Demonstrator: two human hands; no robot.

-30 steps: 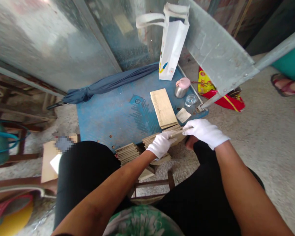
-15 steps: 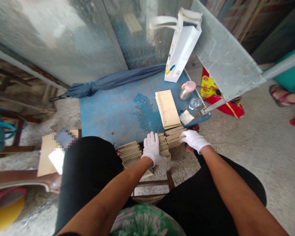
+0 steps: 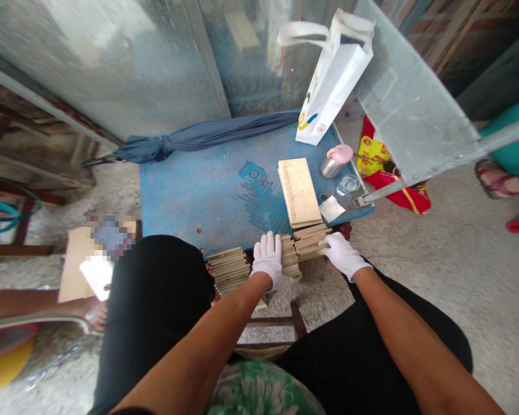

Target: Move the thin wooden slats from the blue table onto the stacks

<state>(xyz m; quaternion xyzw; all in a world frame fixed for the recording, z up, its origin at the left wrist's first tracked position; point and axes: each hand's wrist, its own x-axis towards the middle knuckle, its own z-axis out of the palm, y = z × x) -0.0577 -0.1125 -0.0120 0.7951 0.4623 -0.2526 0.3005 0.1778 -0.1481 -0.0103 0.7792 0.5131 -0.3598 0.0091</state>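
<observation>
My left hand point(image 3: 268, 259), in a white glove, lies with its fingers stretched out over a row of thin wooden boards point(image 3: 290, 257) near my knees. To its left, more boards point(image 3: 228, 268) are packed closely side by side. My right hand point(image 3: 342, 253), also gloved, has its fingers bent in a pinch at the right end of another group of wooden boards point(image 3: 310, 241), seemingly on the edge of one. Just beyond these boards, a small stack of flat, pale wooden boards point(image 3: 300, 193) rests on the blue table point(image 3: 190, 196).
On the table are a folded umbrella point(image 3: 207, 135), a white paper bag point(image 3: 328, 86), a pink-lidded metal cup point(image 3: 335, 160), a clear glass point(image 3: 348, 184) and white paper point(image 3: 332, 208). Another person's hand point(image 3: 96, 311) is at left; a sandalled foot point(image 3: 495, 178) is at right.
The camera view has shifted slightly, so the table items sit a little further right. Both my hands stay at the boards in nearly the same poses.
</observation>
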